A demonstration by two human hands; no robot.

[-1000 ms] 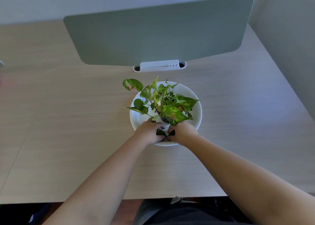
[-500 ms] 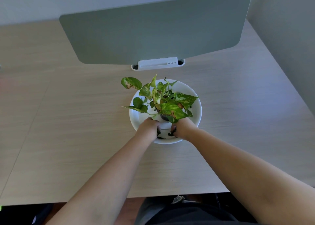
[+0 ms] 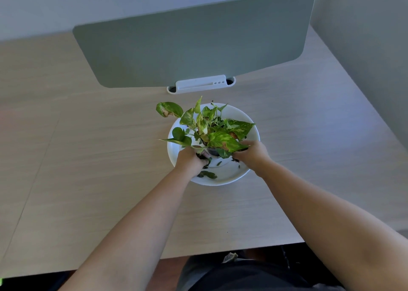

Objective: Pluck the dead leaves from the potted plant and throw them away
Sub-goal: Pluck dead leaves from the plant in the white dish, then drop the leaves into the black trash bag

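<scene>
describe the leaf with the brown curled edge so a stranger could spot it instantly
Start at the white bowl in front of the grey-green divider panel. The plant stands in it. The browned leaf juts past the bowl's far-left rim over the table: alone outside the cluster, with a dry tan patch on its curled edge.
</scene>
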